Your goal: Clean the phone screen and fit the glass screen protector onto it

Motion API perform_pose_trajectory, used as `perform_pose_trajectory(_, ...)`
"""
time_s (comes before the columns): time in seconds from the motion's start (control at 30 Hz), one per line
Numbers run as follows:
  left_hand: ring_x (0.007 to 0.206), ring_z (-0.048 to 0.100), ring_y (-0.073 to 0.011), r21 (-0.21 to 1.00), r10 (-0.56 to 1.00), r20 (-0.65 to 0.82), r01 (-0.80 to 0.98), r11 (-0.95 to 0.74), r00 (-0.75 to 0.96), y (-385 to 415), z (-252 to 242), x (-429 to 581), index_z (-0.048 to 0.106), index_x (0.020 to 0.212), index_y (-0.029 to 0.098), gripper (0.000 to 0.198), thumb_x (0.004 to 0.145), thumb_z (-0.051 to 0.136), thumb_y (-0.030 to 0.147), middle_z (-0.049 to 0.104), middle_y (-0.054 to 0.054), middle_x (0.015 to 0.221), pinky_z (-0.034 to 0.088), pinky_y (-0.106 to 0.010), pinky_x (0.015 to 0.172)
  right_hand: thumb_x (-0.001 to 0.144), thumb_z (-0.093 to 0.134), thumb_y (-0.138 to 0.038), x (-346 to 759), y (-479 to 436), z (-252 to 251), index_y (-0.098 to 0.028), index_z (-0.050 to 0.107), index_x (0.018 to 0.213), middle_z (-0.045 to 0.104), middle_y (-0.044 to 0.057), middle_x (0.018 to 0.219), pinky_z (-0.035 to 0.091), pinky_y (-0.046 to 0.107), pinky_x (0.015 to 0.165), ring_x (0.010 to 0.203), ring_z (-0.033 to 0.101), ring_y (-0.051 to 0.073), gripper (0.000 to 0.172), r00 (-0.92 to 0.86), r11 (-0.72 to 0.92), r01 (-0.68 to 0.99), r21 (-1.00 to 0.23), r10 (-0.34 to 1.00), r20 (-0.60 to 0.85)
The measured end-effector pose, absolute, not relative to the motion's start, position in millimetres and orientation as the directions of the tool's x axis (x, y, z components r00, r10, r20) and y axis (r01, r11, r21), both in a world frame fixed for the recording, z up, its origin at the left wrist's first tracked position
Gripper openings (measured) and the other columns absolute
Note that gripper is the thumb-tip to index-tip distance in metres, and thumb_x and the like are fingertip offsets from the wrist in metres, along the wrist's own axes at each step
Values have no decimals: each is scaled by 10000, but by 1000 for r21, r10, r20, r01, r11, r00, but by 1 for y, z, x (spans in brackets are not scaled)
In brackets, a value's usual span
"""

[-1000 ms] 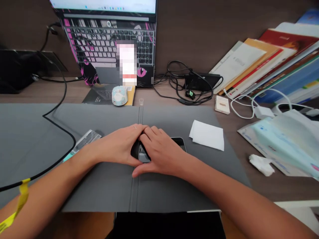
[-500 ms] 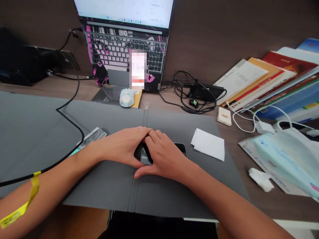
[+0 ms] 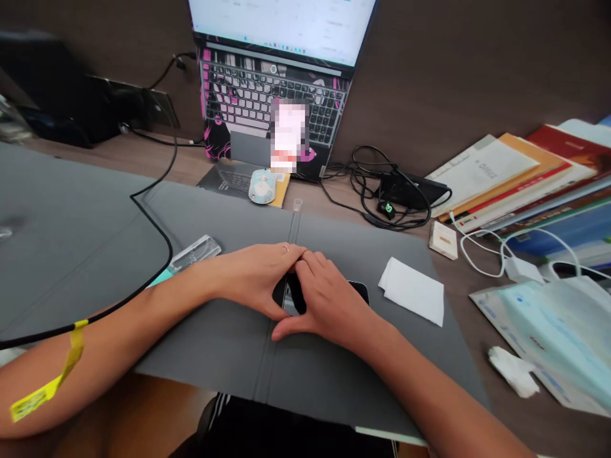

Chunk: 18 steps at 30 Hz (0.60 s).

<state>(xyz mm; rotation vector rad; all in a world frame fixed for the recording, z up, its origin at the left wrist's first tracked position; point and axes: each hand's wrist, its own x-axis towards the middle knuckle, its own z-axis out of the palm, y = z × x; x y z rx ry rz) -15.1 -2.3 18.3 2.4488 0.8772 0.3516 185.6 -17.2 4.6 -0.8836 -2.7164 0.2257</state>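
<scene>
A black smartphone [image 3: 359, 289] lies flat on a grey mat [image 3: 229, 356] in front of me. Both my hands rest on it, fingers stretched out and pressed down on its screen. My left hand [image 3: 252, 280] covers the phone's left end, a ring on one finger. My right hand [image 3: 331, 305] lies over the middle, fingertips touching those of the left. Only the phone's right corner and a small patch between my thumbs show. A folded white cloth [image 3: 414, 291] lies just right of the phone.
An open laptop [image 3: 281, 76] stands at the back with a small mouse [image 3: 262, 186] before it. A black cable [image 3: 157, 210] crosses the mat at left, near a clear packet [image 3: 195, 252]. Tangled cords [image 3: 386, 191], stacked books [image 3: 525, 172], a plastic bag [image 3: 554, 324] and crumpled tissue [image 3: 513, 371] fill the right.
The view has shifted, so everything sits further right in the picture. My hands keep the same pose on the phone.
</scene>
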Motion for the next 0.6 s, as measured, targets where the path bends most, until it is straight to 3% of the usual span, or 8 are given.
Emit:
perform_pose_trajectory(0.17, 962, 643, -272, 535, 650, 94, 512, -671, 754, -2, 18, -16, 496, 1142, 183, 731, 648, 825, 610, 638, -79, 1099, 491, -351, 803, 631, 515, -923, 185, -16, 5, -2, 581, 1179, 625, 237, 1166, 485, 518, 931, 1026, 570, 355, 1074, -780, 806, 533, -256, 586, 222)
perform_pose_trajectory(0.4, 969, 641, -277, 532, 647, 80, 517, -671, 758, -3, 17, -15, 495, 1155, 184, 793, 621, 819, 672, 639, -80, 1109, 486, -350, 786, 592, 608, -891, 184, -16, 4, -97, 593, 1115, 631, 191, 1094, 510, 509, 882, 968, 587, 338, 951, -779, 813, 527, -249, 579, 241)
perform_pose_trajectory(0.6, 975, 643, -280, 523, 653, 85, 524, -672, 753, -3, 16, -14, 500, 1127, 187, 730, 638, 823, 621, 642, -81, 1107, 496, -360, 799, 590, 632, -872, 184, -17, 3, -82, 579, 1157, 627, 207, 1112, 513, 503, 849, 962, 589, 344, 974, -785, 821, 526, -221, 569, 244)
